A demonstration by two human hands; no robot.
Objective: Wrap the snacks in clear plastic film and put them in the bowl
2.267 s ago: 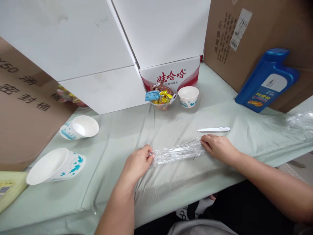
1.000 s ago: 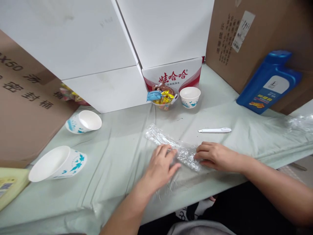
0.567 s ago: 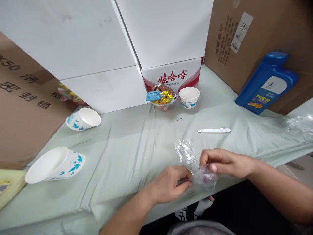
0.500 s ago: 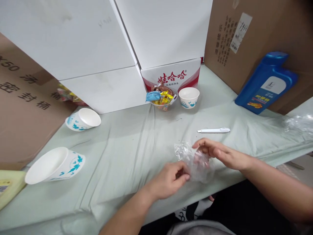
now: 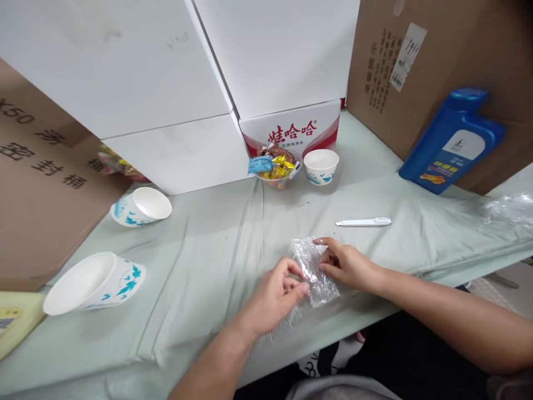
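Observation:
A crinkled clear plastic bag (image 5: 315, 278) lies roughly flat on the cloth near the table's front edge. At its left edge is my left hand (image 5: 277, 294), its fingers bent and its thumb apart from the index finger. My right hand (image 5: 350, 265) rests over the bag's right side, with the index finger stretched to the top edge and the thumb separate below. Neither hand is closed round the bag. Beyond them a white utility knife (image 5: 363, 222) lies on the cloth, its tip pointing left.
At the back, a clear bowl of wrapped candies (image 5: 278, 169) stands beside a paper bowl (image 5: 321, 166). Two more paper bowls (image 5: 154, 204) (image 5: 125, 280) lie tipped at left. A blue bottle (image 5: 453, 141) leans against a cardboard box (image 5: 383, 72) at right. More clear plastic (image 5: 510, 208) lies far right.
The plastic bag has gone from bunched up between my hands to lying flatter on the cloth. Both hands have shifted slightly left, and the right hand is lower over it.

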